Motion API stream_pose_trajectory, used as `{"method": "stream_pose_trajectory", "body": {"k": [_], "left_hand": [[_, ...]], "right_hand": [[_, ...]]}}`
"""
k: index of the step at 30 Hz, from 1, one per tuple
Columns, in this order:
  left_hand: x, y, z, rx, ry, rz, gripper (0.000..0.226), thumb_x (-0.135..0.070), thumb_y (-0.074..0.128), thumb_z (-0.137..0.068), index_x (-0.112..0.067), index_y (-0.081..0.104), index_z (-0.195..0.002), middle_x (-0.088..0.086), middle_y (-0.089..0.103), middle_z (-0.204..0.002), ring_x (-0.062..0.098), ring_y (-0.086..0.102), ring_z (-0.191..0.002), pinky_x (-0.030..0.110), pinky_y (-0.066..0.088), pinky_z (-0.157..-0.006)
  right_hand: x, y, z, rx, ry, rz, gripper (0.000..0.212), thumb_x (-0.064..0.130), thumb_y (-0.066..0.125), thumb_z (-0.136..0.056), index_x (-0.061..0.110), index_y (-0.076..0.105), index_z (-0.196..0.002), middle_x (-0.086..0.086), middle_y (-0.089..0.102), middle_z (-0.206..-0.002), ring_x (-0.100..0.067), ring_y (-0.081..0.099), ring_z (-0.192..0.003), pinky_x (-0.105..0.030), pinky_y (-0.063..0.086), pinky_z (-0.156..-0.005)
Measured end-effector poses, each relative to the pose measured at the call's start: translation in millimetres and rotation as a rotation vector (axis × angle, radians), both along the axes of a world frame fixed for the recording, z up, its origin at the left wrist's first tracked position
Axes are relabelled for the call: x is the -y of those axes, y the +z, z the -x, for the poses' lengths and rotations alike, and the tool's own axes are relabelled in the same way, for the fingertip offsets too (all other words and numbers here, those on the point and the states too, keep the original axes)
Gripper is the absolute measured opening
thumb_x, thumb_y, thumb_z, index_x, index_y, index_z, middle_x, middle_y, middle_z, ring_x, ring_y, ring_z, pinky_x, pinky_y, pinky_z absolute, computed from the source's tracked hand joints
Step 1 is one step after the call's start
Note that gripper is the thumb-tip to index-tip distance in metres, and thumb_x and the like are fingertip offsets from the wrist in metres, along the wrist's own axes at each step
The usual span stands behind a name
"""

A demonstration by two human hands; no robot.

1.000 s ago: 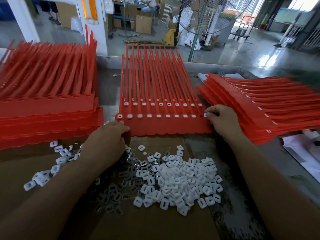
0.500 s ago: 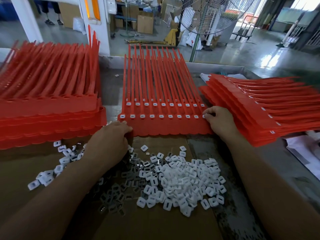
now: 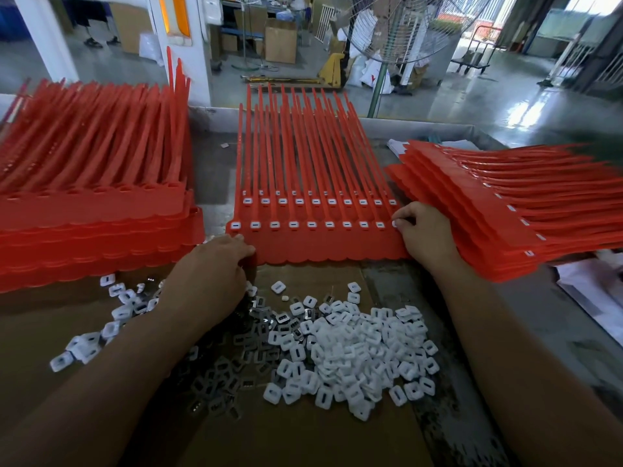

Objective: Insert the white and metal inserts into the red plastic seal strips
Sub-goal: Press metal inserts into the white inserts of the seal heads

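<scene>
Strips: the centre sheet (image 3: 320,246) of red seal strips lies flat between 2 piles, the left stack (image 3: 94,224) and the right stack (image 3: 505,224). It looks like thin, light, floppy plastic, so take it by the solid near band, not the tails.
Left hand: the left hand (image 3: 215,267) has its fingers curled over the sheet's near-left corner, pinning it.
Right hand: the right hand (image 3: 423,235) is pinched narrow on a white insert (image 3: 394,224) at the near row's last socket.
Inserts: the white pile (image 3: 357,358) and the metal inserts (image 3: 236,362) sit loose on the cardboard (image 3: 303,439). They are small and hard, probably slippery, so pinch them by the edges.
Room: the stacks crowd both sides, and the right stack is just beside the working hand. Open room is nearer, over the cardboard.
</scene>
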State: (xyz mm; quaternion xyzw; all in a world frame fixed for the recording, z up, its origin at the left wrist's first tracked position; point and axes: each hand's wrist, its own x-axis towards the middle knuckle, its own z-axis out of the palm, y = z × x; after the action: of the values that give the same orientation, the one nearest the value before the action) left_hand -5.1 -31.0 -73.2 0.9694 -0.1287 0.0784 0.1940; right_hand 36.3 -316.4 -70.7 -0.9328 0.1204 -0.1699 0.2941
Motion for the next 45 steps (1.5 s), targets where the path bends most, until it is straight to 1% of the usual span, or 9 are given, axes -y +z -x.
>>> {"method": "stream_pose_trajectory", "body": {"k": [10,14,18,26,30,33,37,41,45], "left_hand": [[0.1,1.1,-0.8,-0.018,0.003,-0.008,0.046,-0.003,0.044,-0.084,-0.017,0.053,-0.126,0.0,0.041,-0.141,0.014,0.035,-0.131,0.029,0.024,-0.108],[0.8,1.3,-0.2,-0.022,0.001,-0.008,0.046,-0.003,0.044,-0.084,-0.017,0.052,-0.126,0.0,0.041,-0.141,0.014,0.034,-0.132,0.029,0.023,-0.108],[0.8,1.8,0.1,-0.017,-0.003,-0.005,0.046,-0.003,0.044,-0.083,-0.017,0.053,-0.126,0.001,0.041,-0.141,0.015,0.035,-0.131,0.03,0.024,-0.108],[0.7,1.8,1.1,-0.019,0.0,-0.01,0.045,-0.003,0.043,-0.084,-0.018,0.052,-0.127,0.001,0.04,-0.142,0.015,0.035,-0.131,0.029,0.024,-0.107],[1.1,2.0,1.2,-0.017,0.0,-0.007,0.045,-0.003,0.043,-0.084,-0.017,0.052,-0.127,0.001,0.041,-0.141,0.015,0.035,-0.131,0.029,0.024,-0.107],[0.8,1.8,1.2,-0.018,0.003,-0.003,0.045,-0.003,0.044,-0.084,-0.018,0.052,-0.126,0.001,0.041,-0.141,0.015,0.035,-0.131,0.029,0.024,-0.107],[1.3,1.5,1.5,-0.01,0.008,0.005,0.045,-0.003,0.044,-0.084,-0.018,0.053,-0.125,0.0,0.042,-0.14,0.014,0.036,-0.13,0.027,0.025,-0.106],[2.3,2.0,1.6,-0.014,0.013,0.007,0.044,-0.003,0.043,-0.085,-0.018,0.053,-0.125,0.0,0.042,-0.14,0.014,0.036,-0.13,0.027,0.025,-0.106],[2.5,2.1,1.7,-0.022,0.012,0.004,0.045,-0.003,0.043,-0.085,-0.018,0.053,-0.126,0.0,0.041,-0.141,0.014,0.036,-0.13,0.028,0.025,-0.106]], "right_hand": [[3.1,0.5,-1.8,-0.032,0.026,-0.068,0.013,0.006,0.055,-0.087,0.008,0.067,-0.09,-0.008,0.064,-0.108,-0.021,0.055,-0.105,-0.025,0.037,-0.086],[3.0,-1.2,-1.4,-0.01,0.023,-0.064,0.01,0.006,0.057,-0.087,0.012,0.064,-0.087,-0.005,0.062,-0.106,-0.014,0.051,-0.1,-0.022,0.035,-0.083],[2.3,-3.5,-2.4,0.015,0.007,-0.052,0.009,0.005,0.059,-0.086,0.01,0.065,-0.089,-0.005,0.063,-0.103,-0.01,0.05,-0.093,-0.019,0.034,-0.081],[2.7,-1.8,-4.6,0.026,-0.025,-0.002,0.012,0.004,0.063,-0.081,0.009,0.07,-0.089,-0.007,0.068,-0.099,-0.017,0.059,-0.098,-0.015,0.034,-0.08],[1.7,0.6,-5.5,0.014,-0.043,0.023,0.02,0.004,0.064,-0.079,0.011,0.07,-0.097,-0.006,0.069,-0.104,-0.018,0.06,-0.102,-0.02,0.038,-0.087],[-1.4,0.0,-7.1,-0.016,-0.081,0.033,0.022,0.007,0.06,-0.081,0.016,0.068,-0.1,-0.005,0.066,-0.11,-0.02,0.058,-0.106,-0.028,0.042,-0.093],[-4.9,-4.3,-9.2,-0.042,-0.106,0.039,0.023,0.008,0.048,-0.085,0.02,0.063,-0.098,-0.004,0.062,-0.114,-0.023,0.055,-0.109,-0.031,0.041,-0.088],[0.2,-4.9,-9.4,-0.028,-0.08,-0.048,0.022,0.007,0.048,-0.088,0.019,0.065,-0.095,-0.004,0.064,-0.115,-0.021,0.057,-0.108,-0.036,0.044,-0.094],[0.1,-8.8,-7.5,0.003,-0.088,-0.059,0.022,0.007,0.047,-0.089,0.019,0.064,-0.096,-0.004,0.064,-0.114,-0.021,0.057,-0.106,-0.033,0.043,-0.093]]}}
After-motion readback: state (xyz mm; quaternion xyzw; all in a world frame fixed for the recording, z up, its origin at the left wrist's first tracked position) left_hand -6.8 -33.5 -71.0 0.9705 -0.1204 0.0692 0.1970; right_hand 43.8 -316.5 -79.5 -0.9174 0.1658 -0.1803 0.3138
